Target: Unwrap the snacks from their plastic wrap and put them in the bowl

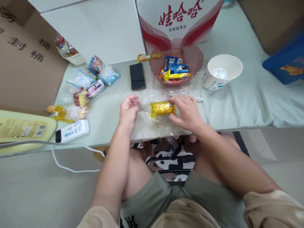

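Observation:
A yellow wrapped snack [162, 109] lies on a clear plastic bag [144, 122] near the table's front edge. My right hand [186, 112] has its thumb and fingers around the snack's right end. At the bag's left side, my left hand [129, 110] pinches the clear plastic between thumb and fingers. Just behind the bag stands a pink glass bowl [198, 65] with blue and yellow snack packets [176, 68] in it. A black phone [137, 76] lies left of the bowl.
To the right stands a white paper cup [224, 71] with clear plastic inside. Several packaged snacks [95, 88] are piled at the left, near a white bottle [73, 130]. A red and white carton [178, 22] stands behind the bowl. A white cable [71, 171] hangs off the front edge.

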A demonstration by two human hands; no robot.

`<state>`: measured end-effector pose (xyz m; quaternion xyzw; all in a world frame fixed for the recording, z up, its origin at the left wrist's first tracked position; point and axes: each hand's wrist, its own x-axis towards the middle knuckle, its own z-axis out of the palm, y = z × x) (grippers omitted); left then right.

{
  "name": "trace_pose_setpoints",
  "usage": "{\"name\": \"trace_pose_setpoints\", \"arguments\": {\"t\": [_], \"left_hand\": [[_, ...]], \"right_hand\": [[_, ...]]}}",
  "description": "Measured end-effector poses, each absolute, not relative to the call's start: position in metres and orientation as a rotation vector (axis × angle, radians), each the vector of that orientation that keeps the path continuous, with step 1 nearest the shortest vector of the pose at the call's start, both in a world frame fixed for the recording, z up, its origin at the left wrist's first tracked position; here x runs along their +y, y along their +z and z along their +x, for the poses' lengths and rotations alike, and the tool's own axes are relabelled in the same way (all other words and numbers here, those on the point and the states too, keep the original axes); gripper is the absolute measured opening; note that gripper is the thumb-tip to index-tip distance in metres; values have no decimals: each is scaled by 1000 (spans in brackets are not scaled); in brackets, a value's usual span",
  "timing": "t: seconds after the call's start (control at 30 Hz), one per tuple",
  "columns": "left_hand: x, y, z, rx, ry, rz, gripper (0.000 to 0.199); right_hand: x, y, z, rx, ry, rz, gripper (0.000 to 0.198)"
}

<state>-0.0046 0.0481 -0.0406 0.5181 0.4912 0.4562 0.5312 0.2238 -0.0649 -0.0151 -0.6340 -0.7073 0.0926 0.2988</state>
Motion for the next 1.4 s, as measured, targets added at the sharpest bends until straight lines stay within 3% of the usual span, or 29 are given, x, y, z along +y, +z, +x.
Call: {"name": "trace_pose_setpoints", "arguments": {"t": [0.13,0.23,0.33,0.4,0.5,0.7,0.87,1.03,1.17,1.23,1.4], "left_hand": [[56,-43,1,1262,1156,1170,45],[53,-41,3,1235,1130,1201,44],[48,-38,3,1197,1086,1245,41],[47,-37,2,1193,1066,1259,39],[46,-37,1,1196,1069,1268,39],[46,-37,1,1181,1042,1299,36],[45,-36,1,1195,1048,1302,36],[45,-35,0,1178,1044,1329,34],[43,-33,2,1126,1018,1320,37],[42,-32,3,1112,1044,1311,36],[49,-36,-2,1293,1140,1161,36]], "right_hand": [[-69,-9,242,-1627,365,-1545,35],[-64,-11,251,-1187,725,-1518,26],[-55,-14,254,-760,1081,-1405,33],[-52,-16,256,-604,1151,-1367,36],[-52,-19,258,-542,1131,-1375,26],[-49,-17,261,-643,1034,-1348,27],[-41,-15,264,-831,845,-1291,46],[-49,-23,259,-898,777,-1299,26],[-59,-21,248,-1389,708,-1424,15],[-63,-19,243,-1716,713,-1402,29],[-74,-21,232,-2167,764,-1274,95]]}}
